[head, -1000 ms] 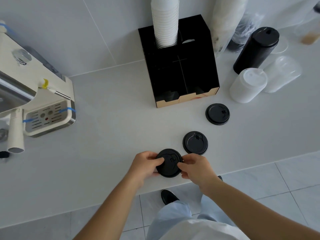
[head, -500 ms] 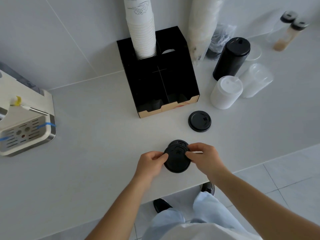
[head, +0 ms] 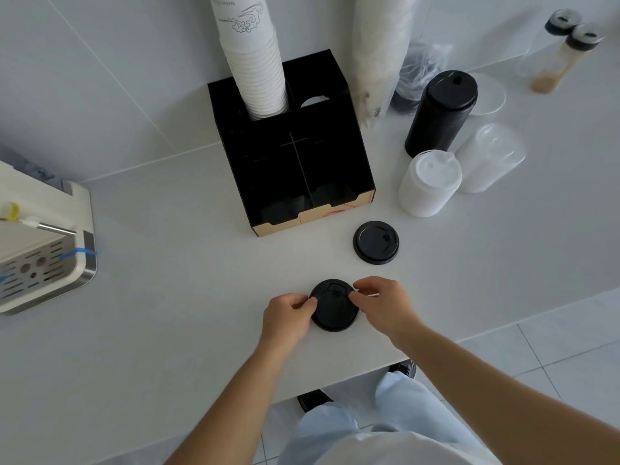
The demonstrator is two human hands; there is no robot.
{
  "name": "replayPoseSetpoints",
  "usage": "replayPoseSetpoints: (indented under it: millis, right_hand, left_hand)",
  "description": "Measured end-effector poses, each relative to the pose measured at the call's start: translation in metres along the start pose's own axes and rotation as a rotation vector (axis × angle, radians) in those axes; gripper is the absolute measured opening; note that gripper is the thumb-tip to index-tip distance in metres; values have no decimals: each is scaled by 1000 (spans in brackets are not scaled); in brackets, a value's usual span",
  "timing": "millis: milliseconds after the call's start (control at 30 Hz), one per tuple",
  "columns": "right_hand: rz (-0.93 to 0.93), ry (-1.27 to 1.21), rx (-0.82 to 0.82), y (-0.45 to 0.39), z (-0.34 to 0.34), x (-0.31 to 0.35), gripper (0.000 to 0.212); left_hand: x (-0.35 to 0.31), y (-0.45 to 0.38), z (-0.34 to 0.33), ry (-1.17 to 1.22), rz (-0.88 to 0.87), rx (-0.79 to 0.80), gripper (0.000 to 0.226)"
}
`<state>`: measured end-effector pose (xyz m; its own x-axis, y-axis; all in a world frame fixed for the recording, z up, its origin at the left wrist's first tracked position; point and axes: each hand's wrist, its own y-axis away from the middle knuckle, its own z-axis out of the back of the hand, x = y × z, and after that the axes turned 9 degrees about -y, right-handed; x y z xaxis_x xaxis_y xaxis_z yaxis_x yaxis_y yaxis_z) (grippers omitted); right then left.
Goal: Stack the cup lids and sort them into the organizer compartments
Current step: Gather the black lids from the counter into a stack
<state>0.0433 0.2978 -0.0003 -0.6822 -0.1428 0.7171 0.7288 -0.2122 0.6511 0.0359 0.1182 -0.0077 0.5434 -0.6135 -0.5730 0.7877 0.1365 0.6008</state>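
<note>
Round black plastic cup lid [head: 333, 308] is pinched at opposite rims by left hand [head: 287, 317] and right hand [head: 385, 303], low over white surface [head: 167, 297], near its front edge; second black lid [head: 376, 242] lies before black cardboard organizer [head: 295, 156].

bare counter [head: 174, 297] between hands and organizer [head: 295, 169], loose black lid [head: 376, 242] right of that path, coffee machine [head: 43, 250] far left

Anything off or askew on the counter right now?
Nothing spilled or damaged. One black lid lies loose near the organizer, not yet stacked. Both the left hand and right hand grip the lid stack.
</note>
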Motion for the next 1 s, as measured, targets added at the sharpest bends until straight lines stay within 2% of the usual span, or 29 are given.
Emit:
replayPoseSetpoints:
  millis: [100,233,400,500,600,700,800,1000]
  right_hand:
    - [2,75,24,2,2,-4,29]
    - [-38,99,70,3,1,-6,15]
    - [-143,-22,116,-6,4,-3,9]
    - [-177,-95,135,-9,12,0,6]
    - [-181,-155,125,-10,22,5,5]
    - [-181,-240,106,-14,34,10,27]
    - [-163,-296,123,-17,50,16,39]
    - [-135,-364,122,-27,74,21,28]
  left_hand:
    - [1,-1,0,-22,-7,7,21]
    - [-5,-1,-3,-33,11,30,16]
    - [-10,-3,-4,78,106,63,11]
    - [-16,-3,-5,130,117,59,15]
    - [-28,-2,-6,217,130,77,9]
    - [-41,-7,-7,260,110,88,11]
    - [-60,-12,-9,246,66,104,19]
    - [-100,-29,-16,140,-20,76,30]
